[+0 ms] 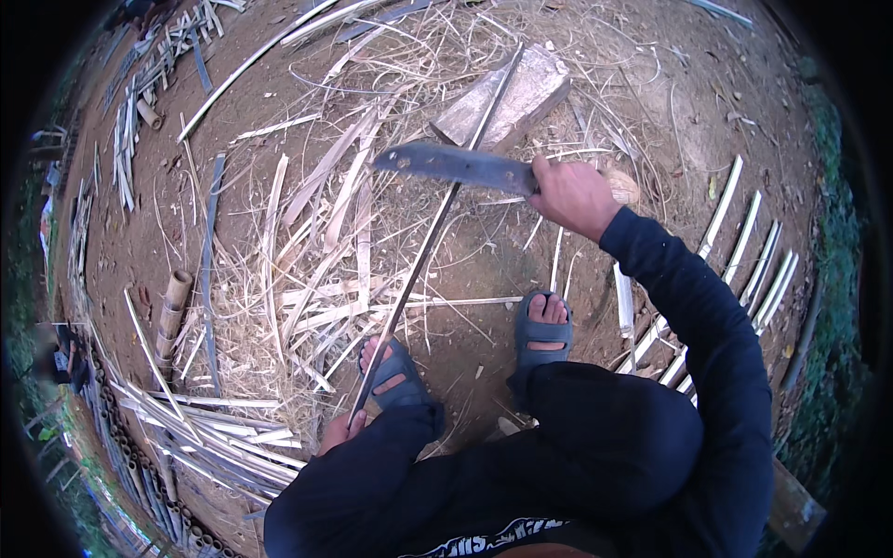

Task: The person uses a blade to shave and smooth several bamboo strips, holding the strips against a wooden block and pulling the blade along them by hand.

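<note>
My right hand (579, 197) is wrapped round the handle of a machete (456, 167), whose broad dark blade points left. The blade crosses over a long thin bamboo strip (416, 268); whether it touches the strip I cannot tell. Beside my left shin, my left hand (340, 433) is closed on the strip's near end, partly hidden by my trouser leg. From there the strip slants up and away, and its far end lies across a pale wooden block (521, 98) on the ground.
Shavings (307, 270) and loose slivers cover the dirt left of centre. Split bamboo strips (223, 432) are heaped at the lower left, near an upright bamboo stub (173, 307). More pale strips (721, 219) lie at the right. My sandalled feet (543, 325) stand between.
</note>
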Motion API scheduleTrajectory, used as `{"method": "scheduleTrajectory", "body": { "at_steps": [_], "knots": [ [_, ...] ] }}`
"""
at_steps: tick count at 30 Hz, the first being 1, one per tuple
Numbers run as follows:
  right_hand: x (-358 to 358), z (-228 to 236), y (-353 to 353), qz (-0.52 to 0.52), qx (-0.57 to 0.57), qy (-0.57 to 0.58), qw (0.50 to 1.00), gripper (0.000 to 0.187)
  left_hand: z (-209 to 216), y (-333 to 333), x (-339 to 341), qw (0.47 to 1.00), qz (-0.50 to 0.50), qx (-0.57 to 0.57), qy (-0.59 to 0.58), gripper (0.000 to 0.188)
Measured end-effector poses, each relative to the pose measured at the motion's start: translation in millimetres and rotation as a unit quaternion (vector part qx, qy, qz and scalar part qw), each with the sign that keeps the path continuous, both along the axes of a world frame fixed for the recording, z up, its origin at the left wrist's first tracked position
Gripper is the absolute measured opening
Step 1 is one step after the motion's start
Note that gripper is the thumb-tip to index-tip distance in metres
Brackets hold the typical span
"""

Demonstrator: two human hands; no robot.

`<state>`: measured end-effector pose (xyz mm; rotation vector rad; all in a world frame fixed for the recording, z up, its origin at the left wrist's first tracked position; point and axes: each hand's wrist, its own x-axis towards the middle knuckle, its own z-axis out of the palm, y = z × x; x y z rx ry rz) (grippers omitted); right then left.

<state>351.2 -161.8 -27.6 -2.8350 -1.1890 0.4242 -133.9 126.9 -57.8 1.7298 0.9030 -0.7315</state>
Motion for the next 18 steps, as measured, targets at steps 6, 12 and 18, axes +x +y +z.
{"method": "scheduleTrajectory", "body": {
  "at_steps": [6, 12, 18],
  "knots": [
    [64.8, -11.2, -35.3, -0.113, 0.028, -0.067, 0.991, 0.032, -9.2, -7.8, -2.3, 1.000, 0.001, 0.026, 0.003, 0.045],
    [3.7, -5.1, 0.2, 0.014, 0.022, 0.000, 1.000, 0.031, -5.2, -0.7, -7.7, 1.000, 0.025, 0.007, 0.008, 0.044],
    [-111.7, -8.2, 25.7, 0.162, 0.105, 0.053, 0.980, 0.038, 2.7, -12.4, 11.5, 0.999, 0.016, 0.037, -0.009, 0.043]
  ]
}}
